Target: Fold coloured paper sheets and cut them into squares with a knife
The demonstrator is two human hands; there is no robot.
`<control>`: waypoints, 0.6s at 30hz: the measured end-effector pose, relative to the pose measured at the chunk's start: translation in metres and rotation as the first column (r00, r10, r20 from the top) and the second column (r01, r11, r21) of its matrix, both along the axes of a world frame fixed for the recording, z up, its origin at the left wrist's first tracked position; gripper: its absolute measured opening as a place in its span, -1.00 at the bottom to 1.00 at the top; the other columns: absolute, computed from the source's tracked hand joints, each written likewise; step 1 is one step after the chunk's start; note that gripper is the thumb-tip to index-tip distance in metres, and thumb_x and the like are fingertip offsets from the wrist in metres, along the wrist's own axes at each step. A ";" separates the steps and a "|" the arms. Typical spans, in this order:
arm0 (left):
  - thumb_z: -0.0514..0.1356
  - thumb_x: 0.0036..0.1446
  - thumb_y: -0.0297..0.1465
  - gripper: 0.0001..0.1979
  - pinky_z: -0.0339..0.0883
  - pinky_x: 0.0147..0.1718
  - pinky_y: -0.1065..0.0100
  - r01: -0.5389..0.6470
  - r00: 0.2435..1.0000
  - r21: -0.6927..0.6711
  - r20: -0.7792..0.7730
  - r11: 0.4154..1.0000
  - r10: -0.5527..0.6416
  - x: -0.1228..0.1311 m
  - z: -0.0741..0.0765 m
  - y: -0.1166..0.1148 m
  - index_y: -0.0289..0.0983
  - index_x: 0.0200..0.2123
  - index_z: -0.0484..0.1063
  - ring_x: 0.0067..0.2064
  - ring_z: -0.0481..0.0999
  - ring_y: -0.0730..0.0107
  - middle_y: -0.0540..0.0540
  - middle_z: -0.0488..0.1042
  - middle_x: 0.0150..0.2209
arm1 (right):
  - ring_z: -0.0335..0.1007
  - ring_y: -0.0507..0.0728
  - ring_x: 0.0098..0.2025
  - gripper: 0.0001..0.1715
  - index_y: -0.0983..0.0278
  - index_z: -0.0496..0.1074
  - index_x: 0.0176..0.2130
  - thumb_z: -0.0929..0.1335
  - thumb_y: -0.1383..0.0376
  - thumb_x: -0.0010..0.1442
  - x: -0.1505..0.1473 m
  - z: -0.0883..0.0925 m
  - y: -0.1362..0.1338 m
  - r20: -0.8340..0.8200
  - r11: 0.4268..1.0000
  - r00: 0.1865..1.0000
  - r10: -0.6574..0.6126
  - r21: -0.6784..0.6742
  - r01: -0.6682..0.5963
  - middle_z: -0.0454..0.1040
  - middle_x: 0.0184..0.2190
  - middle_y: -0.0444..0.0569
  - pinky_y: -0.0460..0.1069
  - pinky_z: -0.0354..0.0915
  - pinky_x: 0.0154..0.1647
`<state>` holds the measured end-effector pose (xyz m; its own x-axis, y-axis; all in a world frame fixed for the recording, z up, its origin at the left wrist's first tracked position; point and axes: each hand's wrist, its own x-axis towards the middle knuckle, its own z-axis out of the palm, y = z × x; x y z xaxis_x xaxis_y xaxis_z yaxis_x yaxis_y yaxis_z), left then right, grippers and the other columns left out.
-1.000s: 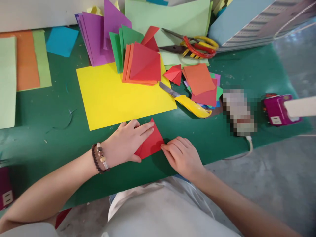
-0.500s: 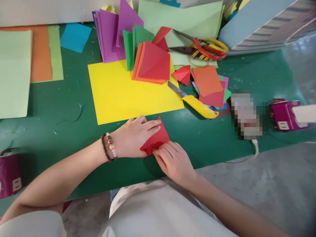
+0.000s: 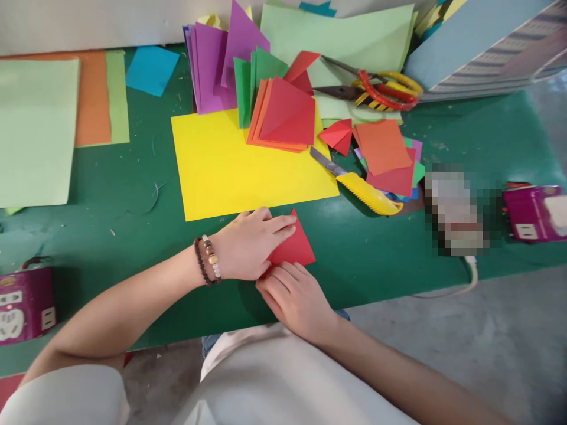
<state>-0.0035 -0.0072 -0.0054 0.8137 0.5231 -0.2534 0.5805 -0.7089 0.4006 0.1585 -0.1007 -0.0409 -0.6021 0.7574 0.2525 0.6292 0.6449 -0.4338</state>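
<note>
Two hands on one folded red paper (image 3: 292, 248), low on a green mat (image 3: 110, 248)

Left hand (image 3: 250, 245) lies open and flat on top; right hand (image 3: 295, 304) curls at the lower edge, though you can't tell if it's pinching underneath. Paper looks light, thin and easy to crease, so the exposed tip's the spot to hold. A yellow paper sheet (image 3: 212, 171) sits just beyond, and a pixelated object (image 3: 454, 209) past the yellow utility knife (image 3: 365, 192) is unreadable.

Open green counter (image 3: 376, 248) ran right of the right hand (image 3: 296, 304), up to a blurred object (image 3: 454, 212) at right. Ahead, a yellow paper sheet (image 3: 230, 177) lay flat, but stacked folded paper (image 3: 283, 115) blocked its top, a yellow utility knife (image 3: 367, 193) its right corner, with scissors (image 3: 367, 88) behind.
</note>
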 end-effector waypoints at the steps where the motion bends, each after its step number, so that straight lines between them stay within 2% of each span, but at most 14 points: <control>1: 0.10 0.18 -0.39 -0.36 0.31 -0.03 0.09 -0.002 1.000 -0.002 0.007 1.000 0.002 0.000 0.000 0.000 -0.41 0.32 0.12 0.04 0.28 0.05 -0.13 0.12 0.37 | 0.30 0.07 -0.40 -0.79 0.23 0.39 -0.40 0.30 0.39 0.29 0.004 0.003 0.001 -0.032 1.000 0.999 -0.013 -0.021 0.012 0.44 -0.50 -0.12 -0.01 0.17 -0.37; 3: 0.13 0.17 -0.35 -0.36 0.32 -0.03 0.08 -0.009 1.000 0.001 0.027 1.000 0.009 -0.001 0.000 -0.001 -0.40 0.30 0.15 0.04 0.29 0.03 -0.16 0.13 0.37 | 0.37 0.05 -0.36 -0.87 0.22 0.39 -0.32 0.30 0.36 0.30 0.018 0.010 0.006 -0.091 0.994 0.991 -0.099 -0.058 0.094 0.47 -0.44 -0.13 -0.04 0.26 -0.32; 4: 0.16 0.17 -0.30 -0.36 0.32 -0.04 0.07 -0.016 0.999 0.008 0.036 1.000 0.016 -0.001 -0.001 -0.001 -0.39 0.28 0.17 0.04 0.30 0.02 -0.17 0.14 0.36 | 0.39 0.06 -0.33 -0.91 0.22 0.40 -0.25 0.29 0.36 0.30 0.029 0.014 0.010 -0.113 0.982 0.977 -0.182 -0.072 0.175 0.49 -0.40 -0.10 -0.03 0.30 -0.28; 5: 0.19 0.16 -0.23 -0.35 0.32 -0.03 0.05 -0.026 0.999 0.018 0.039 0.999 0.025 0.000 0.000 -0.002 -0.38 0.26 0.20 0.04 0.31 0.01 -0.20 0.16 0.35 | 0.40 0.07 -0.33 -0.88 0.25 0.39 -0.15 0.28 0.38 0.31 0.041 0.018 0.014 -0.121 0.960 0.954 -0.274 -0.087 0.265 0.50 -0.37 -0.06 -0.03 0.32 -0.29; 7: 0.26 0.11 -0.12 -0.31 0.33 -0.01 0.03 -0.060 0.998 0.039 0.035 0.997 0.059 0.002 0.000 -0.004 -0.36 0.21 0.24 0.05 0.33 -0.02 -0.24 0.19 0.32 | 0.40 0.07 -0.37 -0.76 0.22 0.37 -0.01 0.29 0.34 0.31 0.065 0.022 0.020 -0.109 0.877 0.875 -0.471 -0.166 0.451 0.51 -0.33 -0.06 -0.01 0.35 -0.30; 9: 0.35 0.03 -0.12 -0.28 0.34 0.02 0.01 -0.103 0.994 0.051 0.038 0.993 0.101 0.005 0.002 -0.008 -0.36 0.17 0.26 0.09 0.35 -0.04 -0.29 0.21 0.29 | 0.41 0.07 -0.40 -0.71 0.19 0.37 0.03 0.30 0.27 0.30 0.084 0.023 0.024 -0.084 0.814 0.830 -0.552 -0.270 0.514 0.53 -0.30 -0.05 0.00 0.38 -0.33; 12: 0.40 0.00 -0.34 -0.34 0.39 0.03 0.02 -0.181 0.980 0.059 0.090 0.982 0.175 0.010 0.005 -0.017 -0.31 0.13 0.24 0.08 0.42 -0.02 -0.33 0.19 0.26 | 0.40 0.06 -0.45 -0.67 0.19 0.39 0.02 0.34 0.19 0.26 0.093 0.019 0.024 -0.054 0.797 0.849 -0.525 -0.382 0.468 0.52 -0.28 -0.03 0.00 0.39 -0.41; 14: 0.33 0.03 -0.53 -0.40 0.43 0.01 0.03 -0.250 0.957 0.027 0.156 0.968 0.243 0.013 0.006 -0.026 -0.27 0.12 0.20 0.08 0.45 0.03 -0.33 0.14 0.27 | 0.39 0.06 -0.45 -0.64 0.20 0.41 0.00 0.38 0.17 0.22 0.088 0.016 0.024 -0.040 0.806 0.876 -0.480 -0.413 0.423 0.50 -0.28 -0.03 -0.02 0.38 -0.44; 16: 0.21 0.05 -0.65 -0.44 0.47 -0.02 0.06 -0.328 0.917 -0.045 0.225 0.943 0.330 0.016 0.008 -0.036 -0.23 0.11 0.18 0.11 0.44 0.06 -0.31 0.13 0.26 | 0.38 0.06 -0.44 -0.65 0.20 0.43 -0.04 0.42 0.18 0.18 0.080 0.014 0.026 -0.035 0.823 0.899 -0.436 -0.420 0.382 0.48 -0.26 -0.02 -0.02 0.38 -0.45; 18: 0.14 0.08 -0.68 -0.50 0.51 -0.05 0.11 -0.437 0.834 -0.119 0.317 0.892 0.451 0.017 0.011 -0.046 -0.19 0.05 0.19 0.15 0.41 0.09 -0.27 0.17 0.22 | 0.37 0.06 -0.45 -0.67 0.20 0.45 -0.08 0.44 0.20 0.14 0.074 0.014 0.030 -0.049 0.832 0.914 -0.402 -0.436 0.342 0.48 -0.24 -0.02 -0.02 0.38 -0.45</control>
